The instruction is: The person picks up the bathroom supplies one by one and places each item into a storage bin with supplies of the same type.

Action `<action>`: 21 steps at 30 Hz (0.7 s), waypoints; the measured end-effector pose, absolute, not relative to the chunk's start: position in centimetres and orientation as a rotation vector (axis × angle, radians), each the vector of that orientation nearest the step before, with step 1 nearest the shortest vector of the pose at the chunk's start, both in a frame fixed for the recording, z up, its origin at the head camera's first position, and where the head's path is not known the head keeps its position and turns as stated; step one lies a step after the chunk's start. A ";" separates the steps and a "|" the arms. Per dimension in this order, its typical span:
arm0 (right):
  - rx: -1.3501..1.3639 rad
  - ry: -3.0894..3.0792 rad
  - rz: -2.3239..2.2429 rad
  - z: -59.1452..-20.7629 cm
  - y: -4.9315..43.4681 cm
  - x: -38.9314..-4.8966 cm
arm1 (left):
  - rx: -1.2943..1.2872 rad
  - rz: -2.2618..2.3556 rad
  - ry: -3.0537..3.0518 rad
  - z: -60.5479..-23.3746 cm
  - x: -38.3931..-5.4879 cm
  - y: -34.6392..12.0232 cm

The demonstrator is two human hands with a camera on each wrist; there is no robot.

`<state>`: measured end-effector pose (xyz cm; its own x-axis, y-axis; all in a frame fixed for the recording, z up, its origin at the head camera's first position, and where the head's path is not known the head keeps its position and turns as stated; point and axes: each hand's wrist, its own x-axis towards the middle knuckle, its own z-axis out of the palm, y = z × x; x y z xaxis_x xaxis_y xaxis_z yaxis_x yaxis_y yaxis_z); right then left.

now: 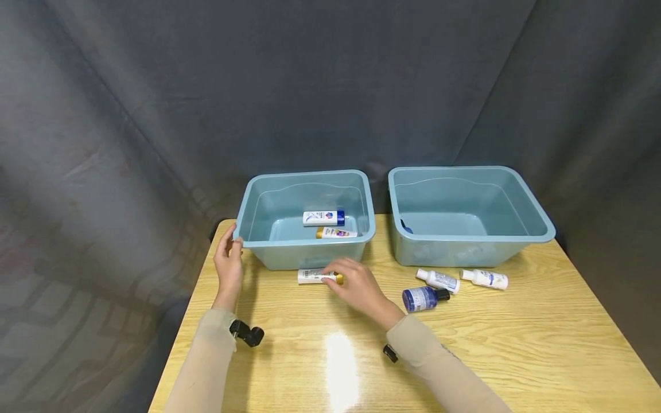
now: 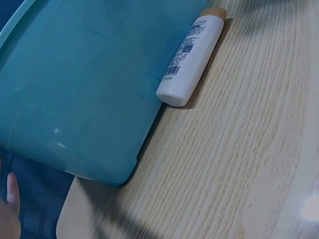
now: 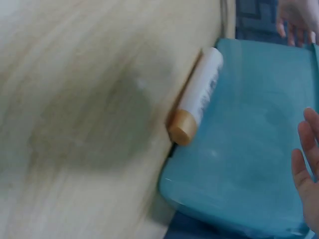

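A white bottle with a gold cap (image 1: pixel 311 276) lies on its side against the front wall of the left blue bin (image 2: pixel 75 94). Over its cap end in the head view hovers my right hand (image 1: pixel 356 287); the right wrist view shows the fingers (image 3: pixel 313 144) fairly straight and apart from the bottle. My left hand (image 1: pixel 229 267) is at the bin's front left corner, fingers extended beside the rim; whether they touch it I cannot tell. Inside that bin lie a white bottle with a blue cap (image 1: pixel 321 218) and another white bottle with a gold cap (image 1: pixel 338 233).
A second blue bin (image 1: pixel 470 237) stands to the right, with a dark blue item (image 1: pixel 406 228) partly visible inside. Before it lie a blue bottle with a black cap (image 1: pixel 420 299) and two white bottles, one nearer the middle (image 1: pixel 439 280) and one farther right (image 1: pixel 488 279). Grey curtain surrounds the table.
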<state>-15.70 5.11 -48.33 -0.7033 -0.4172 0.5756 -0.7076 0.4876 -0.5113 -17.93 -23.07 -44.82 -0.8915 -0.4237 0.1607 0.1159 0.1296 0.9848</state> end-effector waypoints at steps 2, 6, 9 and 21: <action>0.952 -2.358 1.071 -49.0 5.0 -15.8 | 0.300 -1.814 -2.010 -44.8 -18.0 -23.0; 0.984 -2.345 1.083 -50.1 4.6 -15.9 | 0.310 -1.808 -2.016 -44.8 -18.0 -23.0; 0.980 -2.385 1.069 -50.8 4.3 -15.8 | 0.309 -1.811 -2.019 -44.8 -17.9 -22.9; 0.830 -2.586 1.025 -52.8 3.2 -15.8 | 0.312 -1.831 -2.017 -44.8 -17.9 -23.0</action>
